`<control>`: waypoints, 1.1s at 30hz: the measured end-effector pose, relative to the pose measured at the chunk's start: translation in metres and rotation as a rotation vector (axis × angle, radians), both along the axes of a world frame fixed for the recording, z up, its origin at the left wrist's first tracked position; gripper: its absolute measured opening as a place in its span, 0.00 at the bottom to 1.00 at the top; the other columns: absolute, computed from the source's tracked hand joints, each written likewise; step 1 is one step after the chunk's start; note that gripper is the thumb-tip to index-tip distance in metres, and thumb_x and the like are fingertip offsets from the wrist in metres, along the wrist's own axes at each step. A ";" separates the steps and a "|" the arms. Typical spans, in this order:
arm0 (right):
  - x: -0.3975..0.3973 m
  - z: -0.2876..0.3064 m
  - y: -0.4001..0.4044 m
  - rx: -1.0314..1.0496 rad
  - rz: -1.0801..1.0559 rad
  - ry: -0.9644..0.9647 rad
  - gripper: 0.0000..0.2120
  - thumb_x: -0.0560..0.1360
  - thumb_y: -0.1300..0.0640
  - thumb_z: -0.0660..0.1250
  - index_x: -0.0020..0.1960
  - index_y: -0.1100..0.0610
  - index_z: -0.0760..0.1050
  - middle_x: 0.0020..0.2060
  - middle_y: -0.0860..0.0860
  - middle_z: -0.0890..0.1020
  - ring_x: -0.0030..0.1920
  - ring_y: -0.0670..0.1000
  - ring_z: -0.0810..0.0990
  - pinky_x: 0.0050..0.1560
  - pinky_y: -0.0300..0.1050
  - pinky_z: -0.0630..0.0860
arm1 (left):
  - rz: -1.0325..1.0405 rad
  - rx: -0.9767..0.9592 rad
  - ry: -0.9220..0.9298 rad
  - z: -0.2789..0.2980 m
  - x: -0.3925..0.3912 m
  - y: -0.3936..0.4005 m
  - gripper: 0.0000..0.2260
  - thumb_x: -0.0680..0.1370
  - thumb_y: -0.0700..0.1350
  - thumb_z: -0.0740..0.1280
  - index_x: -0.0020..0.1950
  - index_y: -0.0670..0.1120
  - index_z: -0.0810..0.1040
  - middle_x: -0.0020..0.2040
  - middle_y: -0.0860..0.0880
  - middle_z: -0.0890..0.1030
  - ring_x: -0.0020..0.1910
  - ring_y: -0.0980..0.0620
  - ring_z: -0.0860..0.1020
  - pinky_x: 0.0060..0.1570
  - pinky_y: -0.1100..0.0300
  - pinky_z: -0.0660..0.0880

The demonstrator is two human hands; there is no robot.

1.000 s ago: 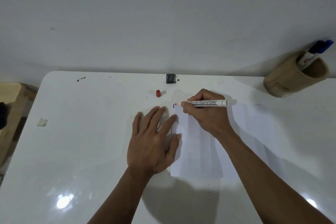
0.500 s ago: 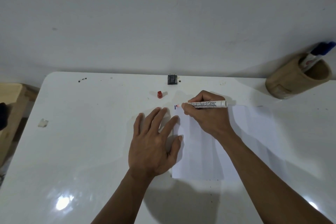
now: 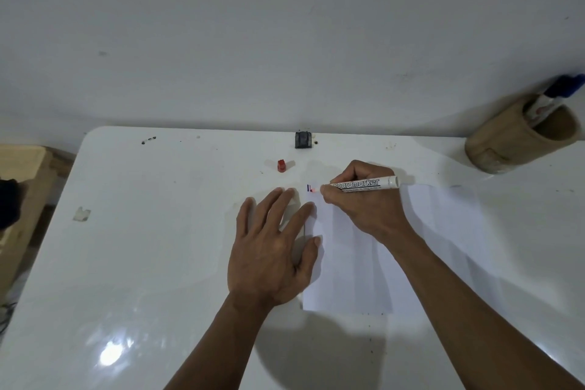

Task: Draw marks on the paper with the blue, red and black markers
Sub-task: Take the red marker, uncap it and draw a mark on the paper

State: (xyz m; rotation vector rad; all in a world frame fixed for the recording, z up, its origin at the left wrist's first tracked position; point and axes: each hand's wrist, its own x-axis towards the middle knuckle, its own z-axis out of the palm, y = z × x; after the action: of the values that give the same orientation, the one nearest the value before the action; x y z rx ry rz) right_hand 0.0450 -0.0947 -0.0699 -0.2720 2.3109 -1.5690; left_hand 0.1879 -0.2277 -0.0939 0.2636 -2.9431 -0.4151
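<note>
A white sheet of paper [image 3: 357, 269] lies on the white table [image 3: 152, 250]. My right hand [image 3: 364, 203] grips a white board marker [image 3: 364, 184] with a red tip, its tip touching the paper's top left corner beside a short blue mark [image 3: 308, 188] and a small red mark. My left hand [image 3: 272, 247] lies flat with fingers spread, pressing the paper's left edge. The red cap [image 3: 281, 165] stands on the table behind my left hand. A blue-capped marker [image 3: 557, 95] sticks out of a wooden cup [image 3: 512, 142] at the far right.
A small black object [image 3: 303, 140] sits at the table's back edge against the grey wall. A wooden piece of furniture [image 3: 22, 199] stands to the left of the table. A torn bit of tape [image 3: 81, 214] sticks to the table's left side.
The red tip has moved slightly down and right at the paper's corner, leaving a small red mark next to the blue one. My left hand stays in place.
</note>
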 end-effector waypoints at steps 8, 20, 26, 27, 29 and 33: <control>-0.004 0.009 0.004 -0.250 -0.108 -0.166 0.07 0.70 0.67 0.77 0.40 0.63 0.79 0.35 0.56 0.85 0.37 0.60 0.86 0.41 0.52 0.83 | 0.003 0.005 0.023 -0.001 0.001 0.000 0.22 0.78 0.60 0.60 0.69 0.53 0.76 0.72 0.46 0.74 0.74 0.45 0.69 0.72 0.38 0.64; 0.031 0.062 0.041 -0.536 -0.262 -0.267 0.14 0.71 0.73 0.74 0.38 0.55 0.81 0.43 0.57 0.84 0.45 0.57 0.84 0.44 0.48 0.83 | 0.385 0.475 0.079 0.038 -0.025 -0.005 0.20 0.79 0.55 0.61 0.69 0.49 0.68 0.66 0.47 0.75 0.62 0.44 0.76 0.62 0.48 0.71; 0.048 0.084 0.045 -0.517 -0.284 -0.260 0.11 0.70 0.74 0.75 0.41 0.59 0.83 0.43 0.55 0.87 0.45 0.55 0.85 0.45 0.51 0.84 | 0.382 0.312 -0.194 0.049 -0.074 -0.022 0.15 0.82 0.48 0.59 0.68 0.48 0.74 0.63 0.46 0.78 0.63 0.43 0.73 0.60 0.47 0.70; 0.050 0.087 0.045 -0.517 -0.287 -0.259 0.10 0.70 0.73 0.75 0.41 0.59 0.83 0.43 0.55 0.87 0.44 0.55 0.86 0.44 0.50 0.84 | 0.383 0.304 -0.205 0.049 -0.075 -0.023 0.14 0.82 0.47 0.60 0.65 0.47 0.77 0.61 0.46 0.80 0.62 0.43 0.74 0.59 0.48 0.70; 0.052 0.095 0.045 -0.514 -0.293 -0.255 0.09 0.70 0.73 0.76 0.41 0.60 0.82 0.42 0.55 0.87 0.43 0.53 0.86 0.42 0.48 0.84 | 0.420 0.375 -0.169 0.051 -0.073 -0.022 0.12 0.82 0.46 0.62 0.60 0.45 0.80 0.58 0.44 0.82 0.59 0.42 0.76 0.58 0.50 0.72; 0.057 0.113 0.043 -0.498 -0.301 -0.220 0.06 0.70 0.71 0.77 0.43 0.64 0.81 0.41 0.55 0.87 0.39 0.51 0.85 0.43 0.47 0.84 | 0.540 0.756 -0.046 0.079 -0.060 -0.012 0.07 0.78 0.44 0.69 0.52 0.45 0.84 0.48 0.47 0.86 0.51 0.46 0.82 0.49 0.60 0.72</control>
State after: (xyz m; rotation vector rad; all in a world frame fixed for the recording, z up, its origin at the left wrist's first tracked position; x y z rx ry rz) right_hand 0.1016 -0.0518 0.0433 0.1386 1.8300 -2.1903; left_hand 0.1278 -0.2395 -0.0154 1.1151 -2.4541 -1.3979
